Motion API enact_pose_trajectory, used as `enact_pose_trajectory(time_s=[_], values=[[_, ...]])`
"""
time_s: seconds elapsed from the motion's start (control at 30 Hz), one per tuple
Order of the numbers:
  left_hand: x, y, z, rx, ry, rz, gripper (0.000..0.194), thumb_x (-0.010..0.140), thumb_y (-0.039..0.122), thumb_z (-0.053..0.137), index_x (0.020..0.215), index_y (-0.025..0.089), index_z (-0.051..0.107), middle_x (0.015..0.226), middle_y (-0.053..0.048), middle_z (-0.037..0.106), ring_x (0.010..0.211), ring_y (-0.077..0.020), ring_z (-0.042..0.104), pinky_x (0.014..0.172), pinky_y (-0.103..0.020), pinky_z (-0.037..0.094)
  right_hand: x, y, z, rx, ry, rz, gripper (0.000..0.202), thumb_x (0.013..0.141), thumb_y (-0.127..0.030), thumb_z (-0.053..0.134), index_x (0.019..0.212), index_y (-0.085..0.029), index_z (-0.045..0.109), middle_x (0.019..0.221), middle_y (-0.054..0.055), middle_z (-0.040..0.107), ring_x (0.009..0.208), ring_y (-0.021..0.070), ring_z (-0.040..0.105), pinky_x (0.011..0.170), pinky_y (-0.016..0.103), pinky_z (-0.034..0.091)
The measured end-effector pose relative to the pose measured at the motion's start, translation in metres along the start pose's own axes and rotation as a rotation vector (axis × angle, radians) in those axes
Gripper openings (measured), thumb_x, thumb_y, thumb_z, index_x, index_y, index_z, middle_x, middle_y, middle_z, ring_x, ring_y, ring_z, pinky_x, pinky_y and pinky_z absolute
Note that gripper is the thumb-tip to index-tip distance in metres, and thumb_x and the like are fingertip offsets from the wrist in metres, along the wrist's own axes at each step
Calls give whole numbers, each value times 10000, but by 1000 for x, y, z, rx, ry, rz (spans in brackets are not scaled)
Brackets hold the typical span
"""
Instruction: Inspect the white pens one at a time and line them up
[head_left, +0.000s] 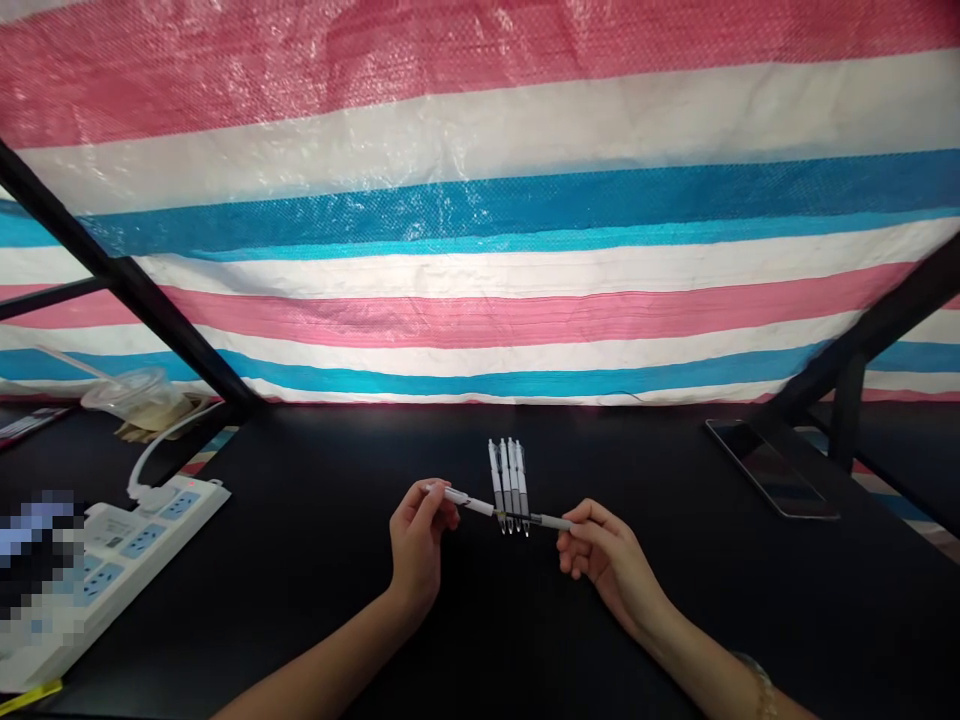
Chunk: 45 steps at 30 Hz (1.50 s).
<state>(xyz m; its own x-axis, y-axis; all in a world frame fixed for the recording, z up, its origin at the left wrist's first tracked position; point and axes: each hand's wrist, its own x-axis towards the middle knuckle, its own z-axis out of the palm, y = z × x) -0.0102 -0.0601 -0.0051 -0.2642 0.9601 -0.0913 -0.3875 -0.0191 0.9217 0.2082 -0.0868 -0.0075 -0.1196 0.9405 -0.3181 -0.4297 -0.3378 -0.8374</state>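
My left hand (420, 535) is closed around a white pen barrel (469, 502) with a clip, angled slightly down to the right. Between thumb and fingers, my right hand (604, 550) pinches a grey pen grip section (553, 522). A thin dark refill (516, 516) bridges the gap between the two pieces; how far it reaches inside each cannot be made out. Just behind, several white-and-grey click pens (511, 470) lie side by side on the black table (322, 520), tips toward me. The held parts cross in front of their lower ends.
A white power strip (142, 560) with a plugged-in cable lies at the left. Behind it is a clear plastic cup (142, 390). A dark phone (769, 470) rests at the right. Black frame bars (172, 320) and a striped plastic sheet (480, 200) border the table.
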Motion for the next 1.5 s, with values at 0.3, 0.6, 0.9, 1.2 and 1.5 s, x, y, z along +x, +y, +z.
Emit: enact_pose_trajectory(time_s=[0.3, 0.6, 0.9, 1.2, 1.5], values=[[2, -3, -1, -57, 5, -31, 160, 762, 307, 688, 754, 149, 666, 578, 24, 554, 538, -94, 498, 512, -204, 407, 2, -1, -3, 50, 27, -48, 215, 692, -294, 683, 735, -184, 502, 624, 15, 627, 486, 121, 557, 455, 218, 364], [2, -3, -1, -70, 4, -69, 181, 739, 323, 694, 757, 145, 670, 584, 15, 571, 541, -101, 512, 513, -214, 419, 1, -1, -1, 36, 33, -25, 243, 685, -312, 702, 726, -188, 498, 615, 9, 621, 483, 121, 549, 452, 219, 359], [-17, -2, 7, 113, -245, -107, 201, 780, 342, 687, 731, 158, 622, 603, -5, 591, 568, -125, 535, 548, -238, 424, -3, 4, 3, -257, -115, -143, 334, 759, -452, 703, 875, -175, 559, 867, 91, 695, 777, 226, 678, 575, 287, 508], [-20, -6, 4, 178, -312, -72, 202, 827, 322, 652, 722, 166, 579, 574, 10, 551, 548, -112, 487, 557, -236, 385, -8, 7, 4, -488, -95, -217, 341, 813, -511, 617, 887, -181, 580, 749, 65, 680, 664, 198, 658, 520, 271, 478], [-20, -2, 6, 165, -305, -95, 225, 826, 317, 649, 690, 161, 561, 561, 26, 535, 530, -103, 481, 541, -228, 379, -12, 6, 1, -805, -210, -258, 367, 944, -455, 403, 764, -180, 569, 522, -27, 539, 438, 89, 471, 459, 209, 343]])
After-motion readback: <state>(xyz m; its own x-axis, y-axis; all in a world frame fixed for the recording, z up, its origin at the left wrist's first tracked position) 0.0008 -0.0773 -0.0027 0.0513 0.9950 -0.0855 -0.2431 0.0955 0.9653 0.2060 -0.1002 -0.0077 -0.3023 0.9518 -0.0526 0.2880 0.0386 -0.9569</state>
